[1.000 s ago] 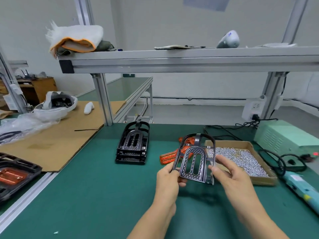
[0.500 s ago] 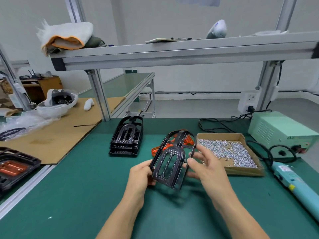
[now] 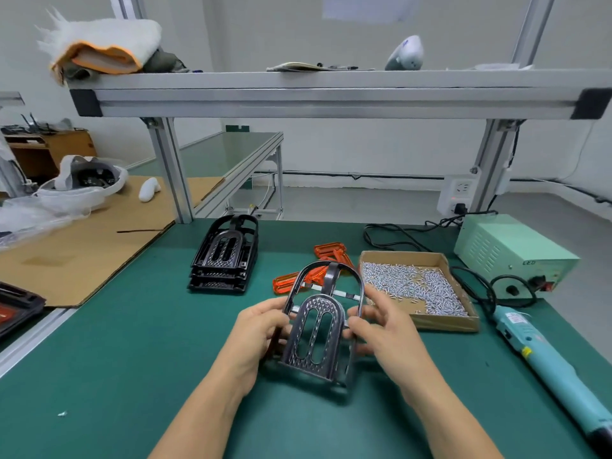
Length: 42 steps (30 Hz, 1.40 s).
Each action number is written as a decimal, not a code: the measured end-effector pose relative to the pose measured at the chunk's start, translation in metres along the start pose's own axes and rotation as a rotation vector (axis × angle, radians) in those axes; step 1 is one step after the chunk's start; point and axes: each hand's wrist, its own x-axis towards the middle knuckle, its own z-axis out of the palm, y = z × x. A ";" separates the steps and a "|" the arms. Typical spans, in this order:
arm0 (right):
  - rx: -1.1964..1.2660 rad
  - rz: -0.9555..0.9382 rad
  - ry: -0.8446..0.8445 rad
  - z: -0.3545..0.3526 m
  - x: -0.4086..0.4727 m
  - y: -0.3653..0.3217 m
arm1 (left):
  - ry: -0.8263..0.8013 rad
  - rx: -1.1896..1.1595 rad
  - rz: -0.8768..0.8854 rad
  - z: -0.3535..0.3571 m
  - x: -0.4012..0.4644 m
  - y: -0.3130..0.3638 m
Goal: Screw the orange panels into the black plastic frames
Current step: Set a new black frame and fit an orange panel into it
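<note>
A stack of black plastic frames sits on the green bench mat, left of centre, each with an arched top and a perforated tongue with two long slots. To its right, at centre, both hands hold one more black frame just above the mat, tilted with its arch away from the person; it is glossy, with the same dimpled, two-slotted tongue inside an arched outer hoop. The left hand grips the frame's left edge, fingers curled round the rim and thumb on the front. The right hand pinches the right edge, thumb on the near side and fingers partly spread behind the hoop. Behind the held frame, several translucent orange panels lie loose on the mat, partly hidden by the arch. Right of them stands a shallow cardboard box of silver screws. Farther right, a pale green power unit stands at the back, and a teal electric screwdriver lies along the mat's right side.
</note>
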 end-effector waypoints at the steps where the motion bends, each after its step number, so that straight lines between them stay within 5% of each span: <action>1: -0.014 0.008 -0.011 -0.001 -0.001 -0.001 | 0.013 -0.002 -0.010 0.001 0.000 0.000; 13: 0.041 0.147 -0.162 0.002 -0.002 -0.006 | 0.090 -0.275 -0.122 0.017 0.011 -0.005; 19: 0.072 -0.048 -0.104 -0.002 -0.005 -0.018 | 0.028 -0.210 -0.062 0.016 0.014 -0.004; 26: -0.237 -0.440 -0.243 0.003 -0.018 -0.032 | -0.076 -0.415 -0.193 -0.006 0.017 0.002; 31: -0.919 -0.762 -0.193 0.001 -0.028 -0.027 | -0.071 -0.476 -0.306 -0.017 0.018 0.008; 37: -1.330 -0.963 -0.162 -0.009 -0.039 0.006 | -0.026 -0.026 -0.227 -0.005 0.013 0.003; 42: -1.427 -0.803 -0.353 -0.018 -0.043 0.009 | -0.052 0.258 -0.065 -0.005 0.016 -0.004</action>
